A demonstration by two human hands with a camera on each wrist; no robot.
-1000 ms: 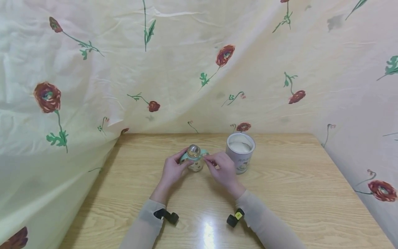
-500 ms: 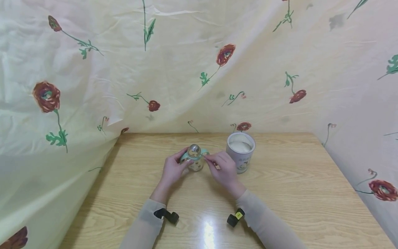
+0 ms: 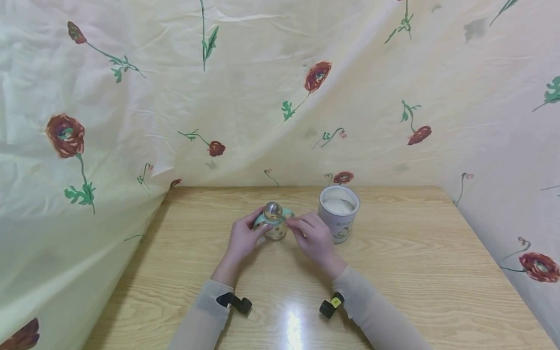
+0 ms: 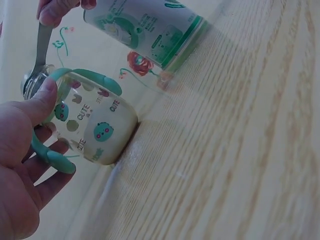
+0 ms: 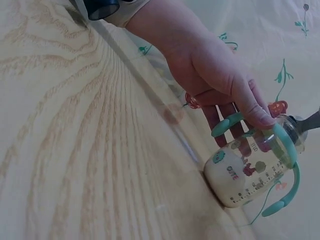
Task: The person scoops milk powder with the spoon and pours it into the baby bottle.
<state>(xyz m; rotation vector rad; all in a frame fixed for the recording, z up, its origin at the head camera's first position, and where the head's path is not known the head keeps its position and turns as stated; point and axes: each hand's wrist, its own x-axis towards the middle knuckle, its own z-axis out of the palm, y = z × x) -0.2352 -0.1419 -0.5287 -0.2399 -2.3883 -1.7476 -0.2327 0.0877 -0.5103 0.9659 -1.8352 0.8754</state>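
Note:
A clear baby bottle with mint-green handles and "CUTE" prints stands upright on the wooden table, pale contents at its bottom. My left hand grips it around the upper part and one handle, thumb near the neck. My right hand pinches the handle of a metal spoon, which slants down to the bottle's mouth. The shiny spoon bowl covers the opening in the head view. In the right wrist view the left hand holds the bottle, and only a dark piece of spoon handle shows.
An open white can with white powder inside stands just behind and right of my right hand. Its printed side shows in the left wrist view. A flowered cloth hangs along the table's back edge.
The right hand's fingers have shifted slightly at the spoon handle. The left hand, the bottle and the can stay in place.

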